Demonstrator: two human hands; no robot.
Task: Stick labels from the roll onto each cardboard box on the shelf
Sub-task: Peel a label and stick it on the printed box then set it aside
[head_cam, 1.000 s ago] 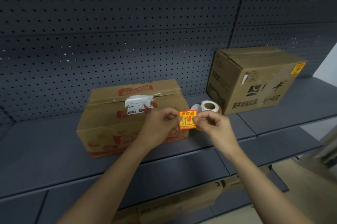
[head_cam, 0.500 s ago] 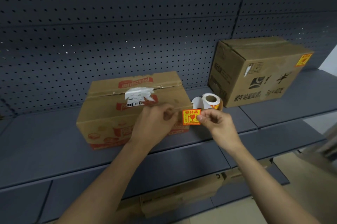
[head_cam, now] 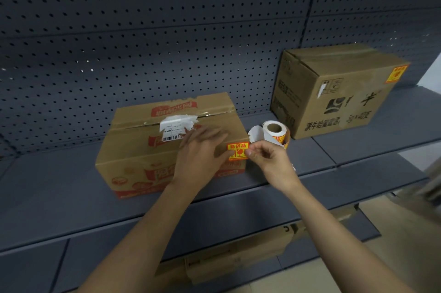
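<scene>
**Label (head_cam: 237,151) over the right front corner of the low box (head_cam: 143,149)**

Both hands meet at the orange and yellow label. The right hand (head_cam: 269,161) pinches its right edge between thumb and forefinger, and the other fingers are curled loosely under. The left hand (head_cam: 200,156) lies flat on top of the low box with its fingers stretched out, a little blurred. Its thumb touches the left edge of the label. I cannot tell if the label is already stuck to the cardboard or only held just above it.

The long side of the label runs left to right, almost parallel to the front edge of the box, and it sits between the two hands. The left hand is therefore the nearer one for smoothing it, I think with a stroke from left to right while the right hand lets go.

The roll (head_cam: 274,130) stands on the shelf (head_cam: 358,149) just behind the right hand, between the two boxes, with its backing strip curling loose. The tall box (head_cam: 338,92) on the right already has a sticker (head_cam: 398,74) of the same kind at its upper corner, so it looks finished.
</scene>
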